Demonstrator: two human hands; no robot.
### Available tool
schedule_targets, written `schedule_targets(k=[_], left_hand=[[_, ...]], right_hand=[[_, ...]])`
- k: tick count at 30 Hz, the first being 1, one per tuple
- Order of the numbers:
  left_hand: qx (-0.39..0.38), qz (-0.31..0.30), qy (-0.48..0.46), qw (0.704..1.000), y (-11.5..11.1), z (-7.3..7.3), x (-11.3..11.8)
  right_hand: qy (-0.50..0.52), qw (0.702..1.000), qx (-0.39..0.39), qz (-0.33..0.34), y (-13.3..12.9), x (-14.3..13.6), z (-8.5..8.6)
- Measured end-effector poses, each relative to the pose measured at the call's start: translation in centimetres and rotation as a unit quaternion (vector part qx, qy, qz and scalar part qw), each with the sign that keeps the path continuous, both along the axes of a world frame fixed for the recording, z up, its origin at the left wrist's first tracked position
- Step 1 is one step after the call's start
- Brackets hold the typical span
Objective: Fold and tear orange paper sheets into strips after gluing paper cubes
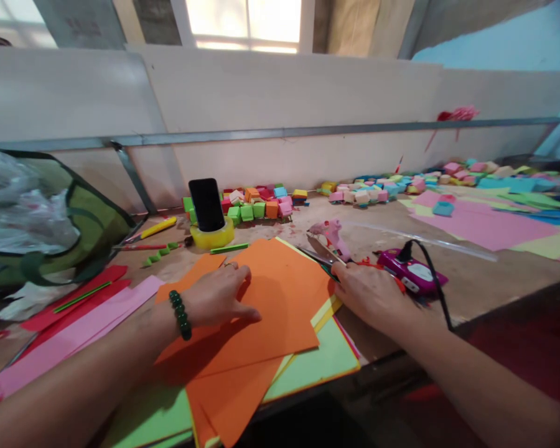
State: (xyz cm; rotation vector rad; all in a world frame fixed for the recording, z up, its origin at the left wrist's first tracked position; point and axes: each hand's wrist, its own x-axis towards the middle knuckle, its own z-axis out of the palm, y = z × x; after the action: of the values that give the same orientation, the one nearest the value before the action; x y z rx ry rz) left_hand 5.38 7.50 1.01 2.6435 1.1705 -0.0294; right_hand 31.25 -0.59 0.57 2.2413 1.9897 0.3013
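My left hand (219, 289) rests on a stack of orange paper sheets (280, 292), thumb and fingers apart, with nothing held. A dark green bead bracelet (180, 315) circles that wrist. On the right, my right hand (368, 289) is closed over the orange-handled scissors (325, 252), whose blades point away and to the left. My hand partly hides the handles. A pink glue gun (336, 238) lies just beyond the blades. Yellow and green sheets (320, 367) stick out under the orange ones at the table's front edge.
A phone (206, 205) leans upright on a yellow tape roll (213, 235). Folded paper pieces (256, 208) line the back. A purple power socket (415, 272) with a black plug and cable sits right of my hand. A green bag (88, 211), pink strips (84, 326) and a yellow cutter (157, 228) lie left.
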Motion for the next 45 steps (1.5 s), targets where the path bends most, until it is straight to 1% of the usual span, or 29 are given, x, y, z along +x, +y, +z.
schedule_targets(k=[2, 4, 8, 10, 13, 15, 21, 24, 27, 29, 31, 33, 35, 37, 38, 40, 42, 45], left_hand=[[0.004, 0.005, -0.009, 1.000, 0.0, -0.2, -0.2], [0.011, 0.006, -0.020, 1.000, 0.0, -0.5, -0.3], [0.022, 0.011, -0.029, 0.999, -0.1, -1.0, -0.5], [0.029, 0.011, -0.037, 0.999, -0.1, -1.3, -0.6], [0.038, 0.009, -0.047, 0.998, 0.1, -1.6, -0.6], [0.043, 0.009, -0.049, 0.998, 0.2, -1.7, -0.7], [0.051, 0.017, -0.057, 0.997, -0.2, -1.7, -0.8], [0.051, 0.013, -0.055, 0.997, -0.4, -1.9, -0.7], [0.059, 0.009, -0.046, 0.997, 0.1, -1.8, -0.8], [0.051, 0.008, -0.046, 0.998, 0.5, -1.3, -1.2], [0.039, 0.013, -0.033, 0.999, 0.4, -0.4, -1.8], [0.036, 0.018, -0.004, 0.999, -1.0, 0.6, -2.4], [0.035, -0.002, 0.019, 0.999, -3.9, 1.3, -2.9], [0.030, -0.049, 0.027, 0.998, -7.3, 1.5, -3.4], [0.034, -0.056, 0.030, 0.997, -8.9, 1.6, -3.8], [0.035, -0.035, 0.037, 0.998, -11.2, 1.4, -5.1], [0.035, -0.007, 0.027, 0.999, -12.4, 1.1, -6.5], [0.056, 0.029, 0.012, 0.998, -13.2, 0.8, -8.2]], right_hand=[[-0.007, 1.000, -0.001, -0.015, 0.2, -0.3, 0.1], [-0.013, 1.000, 0.005, -0.013, 0.3, -0.2, -0.1], [-0.011, 0.999, -0.005, 0.050, 0.0, 1.1, -0.9], [0.017, 0.997, -0.009, 0.069, 0.0, 2.0, -1.2], [0.086, 0.993, -0.008, 0.077, 0.2, 3.0, -1.4], [0.106, 0.992, -0.002, 0.072, 0.6, 3.3, -1.6], [0.069, 0.997, 0.022, 0.032, 1.5, 2.4, -2.1], [0.046, 0.998, 0.030, 0.021, 1.1, 1.4, -1.5], [0.017, 0.999, 0.039, 0.021, 0.6, 0.3, -0.8], [0.016, 0.997, 0.049, 0.061, 0.4, -0.2, -0.6], [0.050, 0.987, 0.049, 0.142, 0.3, -0.3, -0.5], [0.099, 0.969, 0.018, 0.226, 0.1, -0.1, -0.4], [0.128, 0.954, -0.030, 0.269, -0.3, 0.4, 0.1], [0.131, 0.949, -0.069, 0.279, -0.8, 0.8, 0.9], [0.124, 0.950, -0.077, 0.275, -1.0, 0.9, 1.2], [0.105, 0.953, -0.079, 0.274, -1.4, 1.0, 1.6], [0.083, 0.951, -0.072, 0.288, -1.5, 0.8, 1.4], [0.056, 0.940, -0.054, 0.331, -1.6, 0.6, 0.6]])
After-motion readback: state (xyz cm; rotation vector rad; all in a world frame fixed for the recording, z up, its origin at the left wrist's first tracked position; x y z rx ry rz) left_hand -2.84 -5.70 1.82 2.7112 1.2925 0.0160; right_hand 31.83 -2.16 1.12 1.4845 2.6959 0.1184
